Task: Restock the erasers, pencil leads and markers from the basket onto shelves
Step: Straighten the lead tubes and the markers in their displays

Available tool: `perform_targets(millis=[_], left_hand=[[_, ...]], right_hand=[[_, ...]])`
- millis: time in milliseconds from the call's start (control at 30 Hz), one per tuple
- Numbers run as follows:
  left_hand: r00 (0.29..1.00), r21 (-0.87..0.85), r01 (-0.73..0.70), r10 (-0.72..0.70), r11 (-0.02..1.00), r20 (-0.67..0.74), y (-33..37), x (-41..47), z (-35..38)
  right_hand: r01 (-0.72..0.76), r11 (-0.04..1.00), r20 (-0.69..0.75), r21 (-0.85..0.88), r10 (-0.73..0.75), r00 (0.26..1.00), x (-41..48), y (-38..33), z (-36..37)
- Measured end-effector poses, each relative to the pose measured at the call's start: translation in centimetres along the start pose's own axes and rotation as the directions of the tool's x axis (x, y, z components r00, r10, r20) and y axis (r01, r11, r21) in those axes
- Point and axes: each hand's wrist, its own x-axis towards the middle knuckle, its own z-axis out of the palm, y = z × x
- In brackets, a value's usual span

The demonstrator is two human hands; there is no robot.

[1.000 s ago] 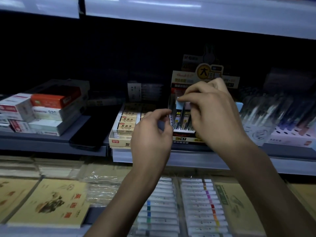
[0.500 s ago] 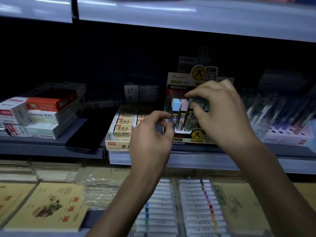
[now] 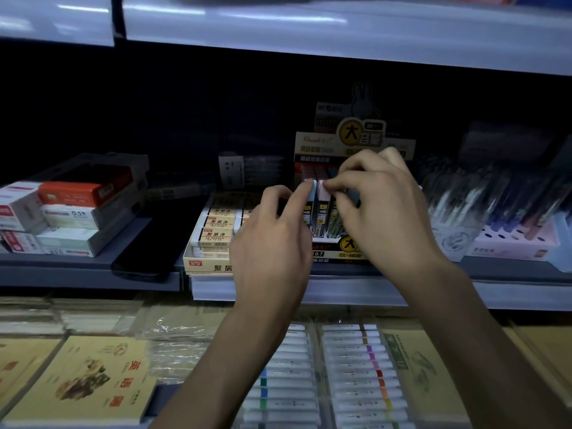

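A yellow-and-black pencil lead display box stands on the middle shelf, with lead cases upright in it. My left hand reaches in from below, and its straight index finger touches the top of a blue-capped lead case. My right hand arches over the box; its thumb and fingers pinch a pink-capped lead case beside the blue one. To the left of the display sits an open eraser box with stacked erasers. Marker sets lie on the lower shelf. No basket shows.
Stacked small boxes fill the shelf's left end, and a dark phone lies beside them. Pen holders crowd the right. Exercise books lie lower left. The upper shelf's edge hangs overhead.
My right hand has come down onto the row of lead cases in the display. My left index finger has stretched out to the blue-capped case.
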Motion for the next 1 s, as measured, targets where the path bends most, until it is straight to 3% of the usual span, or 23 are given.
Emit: perform_targets(millis=[133,333,667,867,1000], left_hand=[[1.000,-0.018,0.009,-0.008,1.000,0.021,0.1,0.1,0.1],[0.999,-0.024,0.032,-0.031,0.999,0.025,0.6,0.1,0.3],[0.999,-0.090,0.043,-0.045,0.995,-0.018,1.1,-0.2,-0.5],[0.998,-0.096,-0.021,0.015,0.995,-0.065,2.0,-0.7,-0.5],[0.996,-0.202,0.090,-0.093,0.975,-0.005,2.6,-1.3,-0.2]], right_hand=[[-0.001,1.000,0.034,0.015,0.000,0.999,0.1,0.2,-0.2],[-0.129,0.970,0.051,0.205,0.121,0.991,-0.2,0.8,-1.5],[-0.183,0.961,0.038,0.209,0.179,0.983,-1.1,2.2,-2.1],[-0.209,0.940,0.059,0.269,0.201,0.978,-1.1,2.1,-1.9],[-0.245,0.913,0.066,0.327,0.236,0.969,-1.1,2.1,-1.9]])
